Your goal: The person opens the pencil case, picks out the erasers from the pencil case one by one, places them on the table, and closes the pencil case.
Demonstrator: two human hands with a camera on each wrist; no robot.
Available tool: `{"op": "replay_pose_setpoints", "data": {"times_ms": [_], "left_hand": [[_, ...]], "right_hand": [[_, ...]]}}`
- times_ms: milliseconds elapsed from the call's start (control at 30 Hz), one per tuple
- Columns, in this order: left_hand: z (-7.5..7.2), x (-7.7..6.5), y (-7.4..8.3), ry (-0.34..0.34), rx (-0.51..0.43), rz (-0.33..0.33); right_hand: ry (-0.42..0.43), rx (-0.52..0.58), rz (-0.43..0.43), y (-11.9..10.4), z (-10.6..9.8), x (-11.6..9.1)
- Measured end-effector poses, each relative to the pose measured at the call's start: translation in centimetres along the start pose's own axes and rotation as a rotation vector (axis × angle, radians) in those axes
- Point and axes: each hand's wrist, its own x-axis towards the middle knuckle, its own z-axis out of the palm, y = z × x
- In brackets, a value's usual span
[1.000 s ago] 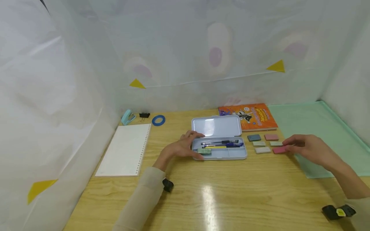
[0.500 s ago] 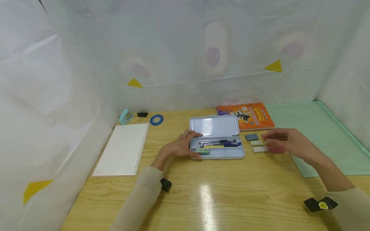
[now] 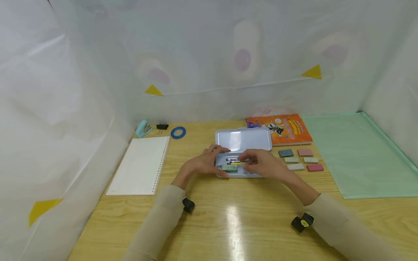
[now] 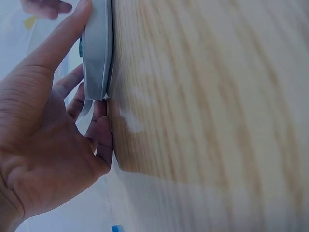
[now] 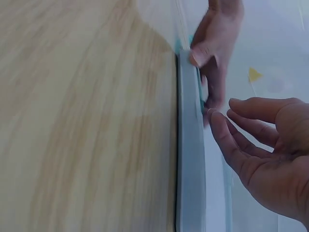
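Backdrop: pale sheeting (image 3: 202,43) is hung around a wood-grain table (image 3: 202,232).
Pencil case: the light-blue pencil case (image 3: 240,176) is laid open mid-table, its lid (image 3: 253,139) folded back; pens (image 3: 232,159) and a green block (image 3: 229,168) are contained in it.
Left hand: the case's left end is gripped between thumb and fingers of the left hand (image 3: 206,163).
Right hand: the right hand (image 3: 266,165) is held over the case, fingers bent, thumb and fingertips parted; nothing is seen in its grasp.
Right of case: six small blocks (image 3: 291,159) are set in two columns, between an orange book (image 3: 292,128) and a green mat (image 3: 369,156).
Far left: white paper (image 3: 138,166), a stapler (image 3: 142,129), a binder clip (image 3: 162,127) and a blue ring (image 3: 172,135) are grouped.
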Motion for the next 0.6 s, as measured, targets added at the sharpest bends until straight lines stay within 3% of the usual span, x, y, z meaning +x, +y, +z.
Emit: {"op": "replay_pose_setpoints", "data": {"times_ms": [133,267,467,600], "left_hand": [[-0.1,0.1,0.0,-0.008,-0.001,-0.003],[-0.3,0.0,0.2,-0.021,-0.012,-0.006],[-0.5,-0.3,0.4,-0.036,-0.032,-0.016],[-0.6,-0.3,0.5,-0.037,-0.03,-0.01]], "right_hand": [[-0.027,-0.023,-0.01,-0.7,1.8,1.5],[-0.009,-0.117,-0.032,-0.9,2.9,2.4],[0.046,-0.23,-0.028,-1.0,3.7,2.9],[0.069,-0.227,0.0,-1.2,3.5,2.7]]}}
